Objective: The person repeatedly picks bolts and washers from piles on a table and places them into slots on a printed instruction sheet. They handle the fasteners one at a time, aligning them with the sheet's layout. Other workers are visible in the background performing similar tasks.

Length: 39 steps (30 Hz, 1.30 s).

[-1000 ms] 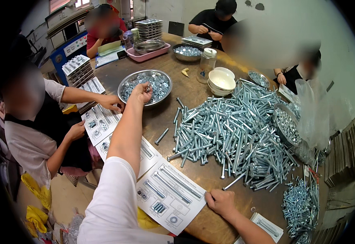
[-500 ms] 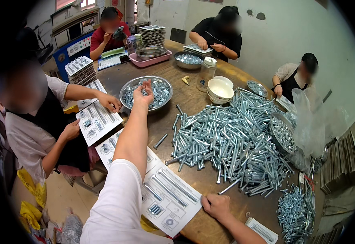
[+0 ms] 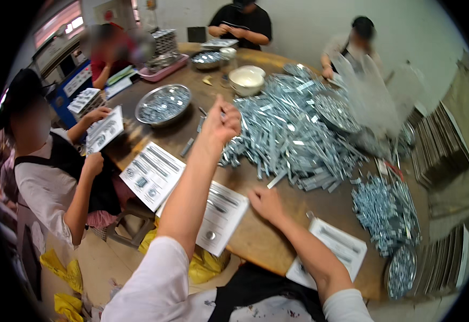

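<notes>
Brown table (image 3: 261, 236) | bolt heap (image 3: 293, 134) | smaller screw pile (image 3: 382, 209) | steel bowl (image 3: 164, 122) | printed cards (image 3: 230, 206) | white bowls (image 3: 246, 84) | pink tray (image 3: 165, 73)

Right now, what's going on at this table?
The person's left hand is raised, fingers curled, in front of the left side of a big pile of bolts; whether it holds anything is too blurred to tell. The right hand rests in a loose fist beside a printed hardware card. To the left, a co-worker holds up another printed card, near a steel bowl full of small metal parts.
</notes>
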Tool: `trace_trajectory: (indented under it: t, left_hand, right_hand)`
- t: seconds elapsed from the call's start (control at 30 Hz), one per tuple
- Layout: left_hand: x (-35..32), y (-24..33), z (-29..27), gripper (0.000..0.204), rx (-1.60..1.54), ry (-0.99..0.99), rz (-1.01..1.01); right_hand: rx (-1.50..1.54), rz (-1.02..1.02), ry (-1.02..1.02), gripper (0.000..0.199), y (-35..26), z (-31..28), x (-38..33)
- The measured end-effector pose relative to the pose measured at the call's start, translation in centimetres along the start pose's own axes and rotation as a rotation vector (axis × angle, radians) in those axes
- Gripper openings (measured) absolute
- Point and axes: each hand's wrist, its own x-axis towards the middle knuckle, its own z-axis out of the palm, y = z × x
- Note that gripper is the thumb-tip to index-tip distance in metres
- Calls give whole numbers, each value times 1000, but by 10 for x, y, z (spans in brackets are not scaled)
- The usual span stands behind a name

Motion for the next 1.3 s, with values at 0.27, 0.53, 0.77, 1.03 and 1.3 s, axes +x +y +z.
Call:
trace_trajectory:
  t: [0.27, 0.53, 0.77, 1.03, 1.3]
  left_hand:
    - [-118, -280, -69, 37, -230, 318, -320]
    - [-127, -385, -68, 38, 28, 406, -452]
    - [-121, -410, -75, 35, 46, 357, -493]
    - [-120, -414, -89, 39, 107, 283, -540]
    - [-121, -413, -88, 39, 190, 309, -492]
  right_hand:
    - [313, 316, 504, 13, -46, -184, -117]
    - [-379, 231, 192, 52, -50, -235, -206]
    - [-500, 190, 238, 47, -33, -235, -226]
    - [-472, 240, 231, 45, -26, -236, -222]
    - [-477, 211, 266, 40, -26, -231, -218]
